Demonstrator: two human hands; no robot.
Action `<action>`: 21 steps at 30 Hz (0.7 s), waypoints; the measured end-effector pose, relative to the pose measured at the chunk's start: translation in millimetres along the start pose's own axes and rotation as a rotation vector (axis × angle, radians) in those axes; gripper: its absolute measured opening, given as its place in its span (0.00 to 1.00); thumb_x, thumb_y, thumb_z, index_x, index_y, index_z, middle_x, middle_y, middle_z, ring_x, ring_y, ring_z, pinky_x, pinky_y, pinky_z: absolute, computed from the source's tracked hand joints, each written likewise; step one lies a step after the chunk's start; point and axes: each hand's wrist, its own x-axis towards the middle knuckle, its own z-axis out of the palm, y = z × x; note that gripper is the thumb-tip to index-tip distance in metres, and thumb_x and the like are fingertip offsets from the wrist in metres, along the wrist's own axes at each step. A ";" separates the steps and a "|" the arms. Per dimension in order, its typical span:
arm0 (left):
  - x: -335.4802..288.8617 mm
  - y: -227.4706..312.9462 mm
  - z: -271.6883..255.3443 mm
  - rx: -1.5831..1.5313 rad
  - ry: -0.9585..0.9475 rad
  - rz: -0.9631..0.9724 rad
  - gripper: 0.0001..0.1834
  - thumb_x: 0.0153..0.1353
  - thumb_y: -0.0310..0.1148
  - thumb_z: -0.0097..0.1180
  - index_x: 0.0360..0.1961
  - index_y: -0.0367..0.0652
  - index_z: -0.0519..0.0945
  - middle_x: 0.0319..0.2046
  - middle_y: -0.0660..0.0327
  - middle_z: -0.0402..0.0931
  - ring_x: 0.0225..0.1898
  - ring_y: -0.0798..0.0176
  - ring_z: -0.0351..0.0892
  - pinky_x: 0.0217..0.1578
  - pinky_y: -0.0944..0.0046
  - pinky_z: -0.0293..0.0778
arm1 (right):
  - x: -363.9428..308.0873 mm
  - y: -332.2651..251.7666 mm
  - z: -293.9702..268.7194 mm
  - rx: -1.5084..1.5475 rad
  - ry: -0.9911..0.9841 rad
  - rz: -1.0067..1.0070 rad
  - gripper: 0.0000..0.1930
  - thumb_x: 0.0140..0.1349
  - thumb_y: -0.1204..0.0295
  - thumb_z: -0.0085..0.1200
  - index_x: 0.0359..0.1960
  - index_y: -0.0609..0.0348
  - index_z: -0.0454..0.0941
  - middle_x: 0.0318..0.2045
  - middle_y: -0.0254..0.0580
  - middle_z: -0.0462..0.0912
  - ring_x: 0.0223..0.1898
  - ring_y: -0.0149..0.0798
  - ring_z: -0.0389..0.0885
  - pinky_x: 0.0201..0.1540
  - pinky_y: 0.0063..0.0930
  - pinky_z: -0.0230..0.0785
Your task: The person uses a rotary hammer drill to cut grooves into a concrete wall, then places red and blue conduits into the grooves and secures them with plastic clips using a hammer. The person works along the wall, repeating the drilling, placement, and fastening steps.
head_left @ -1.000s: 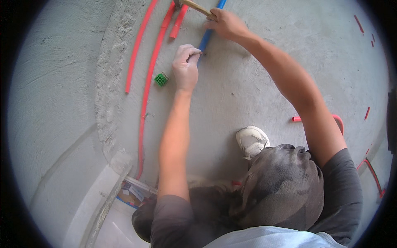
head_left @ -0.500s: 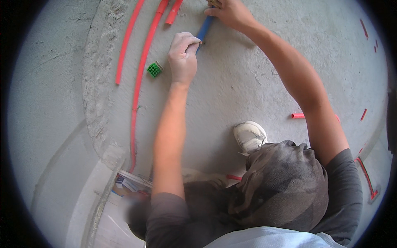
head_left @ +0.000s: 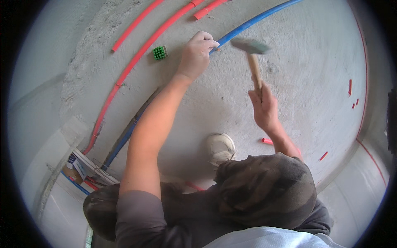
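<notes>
My left hand, whitened with dust, is pinched closed at the near end of a blue pipe lying on the concrete floor. What its fingertips hold is too small to make out. A hammer with a wooden handle is gripped in my right hand. Its dark head, slightly blurred, is raised to the right of the pipe end, apart from my left fingers. A small block of green plastic pieces sits on the floor left of my left hand.
Red pipes run along the floor at the left. Another blue pipe lies beneath my left forearm. A short red pipe piece is beside my right forearm, and red scraps lie at far right. My white shoe is below.
My right hand has come back from the far part of the blue pipe and now holds up a hammer. The view has shifted; my left hand stays pinched at the pipe's end.
</notes>
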 end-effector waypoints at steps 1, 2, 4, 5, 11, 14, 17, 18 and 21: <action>-0.6 -0.5 0.4 -0.002 0.004 -0.009 0.11 0.62 0.11 0.60 0.41 0.35 0.88 0.39 0.57 0.80 0.41 0.59 0.85 0.44 0.62 0.82 | -6.9 1.0 -1.6 -0.027 -0.006 -0.040 0.22 0.75 0.73 0.61 0.67 0.63 0.72 0.31 0.52 0.80 0.29 0.48 0.82 0.34 0.40 0.75; -1.1 -0.8 0.5 -0.013 0.014 -0.014 0.11 0.62 0.11 0.60 0.40 0.35 0.88 0.39 0.57 0.80 0.41 0.58 0.85 0.44 0.62 0.82 | -11.8 -0.2 -3.0 -0.052 -0.013 -0.077 0.22 0.75 0.74 0.61 0.67 0.63 0.71 0.31 0.53 0.81 0.29 0.49 0.82 0.34 0.40 0.76; -1.1 -0.9 0.8 0.000 0.017 -0.003 0.10 0.61 0.11 0.61 0.40 0.35 0.88 0.39 0.58 0.80 0.41 0.58 0.85 0.43 0.61 0.82 | -16.3 -7.6 -4.0 -0.073 0.026 -0.138 0.23 0.74 0.75 0.61 0.68 0.64 0.71 0.32 0.54 0.83 0.30 0.51 0.84 0.34 0.41 0.76; -0.6 -0.6 0.8 -0.005 0.016 -0.001 0.10 0.61 0.12 0.61 0.39 0.35 0.88 0.39 0.58 0.80 0.41 0.57 0.85 0.43 0.61 0.81 | -14.7 -12.1 -2.7 -0.073 0.052 -0.179 0.23 0.74 0.75 0.61 0.68 0.63 0.71 0.32 0.54 0.83 0.30 0.52 0.85 0.34 0.42 0.76; 3.1 1.5 -1.6 0.099 0.003 -0.004 0.10 0.60 0.15 0.63 0.42 0.37 0.87 0.38 0.56 0.81 0.40 0.51 0.85 0.43 0.58 0.81 | 11.6 -14.9 20.9 -0.240 -0.101 -0.081 0.23 0.76 0.72 0.58 0.69 0.62 0.70 0.37 0.62 0.85 0.33 0.63 0.86 0.34 0.51 0.77; 2.2 1.4 0.4 0.056 0.095 0.011 0.10 0.59 0.15 0.60 0.40 0.37 0.84 0.36 0.55 0.80 0.38 0.46 0.83 0.41 0.53 0.80 | 4.2 -5.1 23.9 -0.136 -0.043 -0.038 0.22 0.76 0.71 0.58 0.68 0.62 0.70 0.36 0.62 0.85 0.33 0.64 0.86 0.35 0.52 0.78; -4.5 0.3 3.2 0.275 0.186 -0.063 0.07 0.55 0.16 0.58 0.33 0.38 0.78 0.32 0.53 0.77 0.36 0.42 0.80 0.37 0.46 0.76 | 1.5 -2.1 24.9 -0.120 0.007 -0.154 0.21 0.77 0.70 0.57 0.67 0.62 0.70 0.35 0.62 0.85 0.34 0.65 0.86 0.35 0.51 0.78; -8.5 1.1 5.4 0.361 0.217 -0.044 0.08 0.54 0.16 0.58 0.32 0.39 0.76 0.32 0.53 0.76 0.35 0.41 0.79 0.37 0.44 0.76 | 7.0 -3.2 25.8 -0.239 -0.091 -0.044 0.20 0.77 0.70 0.57 0.66 0.63 0.71 0.35 0.62 0.85 0.34 0.64 0.87 0.34 0.51 0.77; -18.1 4.2 11.3 0.585 0.268 -0.069 0.10 0.50 0.17 0.58 0.31 0.41 0.72 0.32 0.51 0.75 0.37 0.38 0.78 0.36 0.40 0.74 | 21.7 -17.2 18.3 -0.226 -0.093 0.048 0.20 0.77 0.69 0.58 0.65 0.63 0.72 0.34 0.62 0.85 0.33 0.63 0.87 0.33 0.49 0.77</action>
